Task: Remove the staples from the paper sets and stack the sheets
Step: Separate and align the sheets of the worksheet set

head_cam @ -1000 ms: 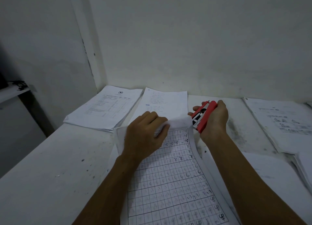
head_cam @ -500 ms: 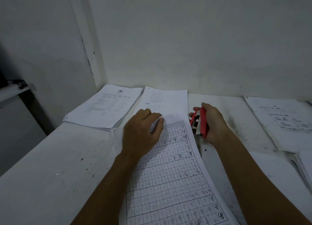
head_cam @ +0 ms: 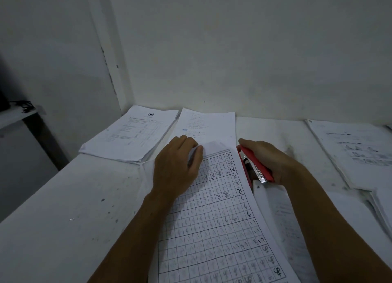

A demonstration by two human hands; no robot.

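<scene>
- A person's left hand point(head_cam: 177, 166) pinches the curled far corner of the gridded paper set point(head_cam: 214, 219), which lies on the white table point(head_cam: 63, 208) in front of them
- The right hand point(head_cam: 269, 161) grips a red staple remover point(head_cam: 255, 166) just beside the set's right edge, apart from the corner
- Risk: a hard pull on the pinched corner could tear the sheet if a staple remains; none is visible under the fingers
- Risk: the dim light could hide loose staples like the one on the table point(head_cam: 71, 219)
- Other stacks point(head_cam: 131, 134) sit near the wall
</scene>
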